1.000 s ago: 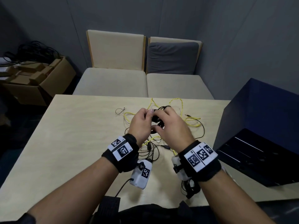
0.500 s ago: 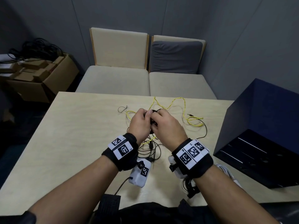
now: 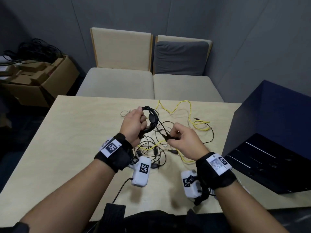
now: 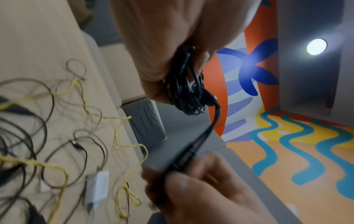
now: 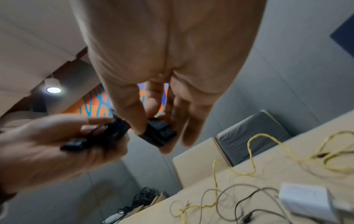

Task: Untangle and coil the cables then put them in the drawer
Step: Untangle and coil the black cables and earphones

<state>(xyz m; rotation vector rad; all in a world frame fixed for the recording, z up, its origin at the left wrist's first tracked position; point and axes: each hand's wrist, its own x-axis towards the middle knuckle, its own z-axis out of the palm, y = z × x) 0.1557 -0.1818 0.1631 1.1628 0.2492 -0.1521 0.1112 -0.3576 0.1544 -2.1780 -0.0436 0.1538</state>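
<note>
My left hand (image 3: 140,119) grips a coiled bundle of black cable (image 3: 152,118) above the table; the left wrist view shows the coil (image 4: 184,84) held in curled fingers. My right hand (image 3: 173,136) pinches the black plug end (image 3: 167,136) of that cable, a short strand stretched between the hands. In the right wrist view, thumb and fingers close on the plug (image 5: 159,133). Below the hands, a tangle of thin black cables (image 3: 151,148) and a yellow cable (image 3: 190,111) lies loose on the table. The navy drawer unit (image 3: 272,128) stands at the right.
The light wooden table (image 3: 67,148) has bare room on its left half. A white adapter (image 5: 306,200) lies among the cables. Two beige chairs (image 3: 117,84) stand behind the far edge, and cardboard boxes (image 3: 42,78) with black cords sit on the floor at left.
The hands were together over the tangle; now they have parted. The left hand has lifted the black coil, and the right has drawn the plug end out to the right and nearer.
</note>
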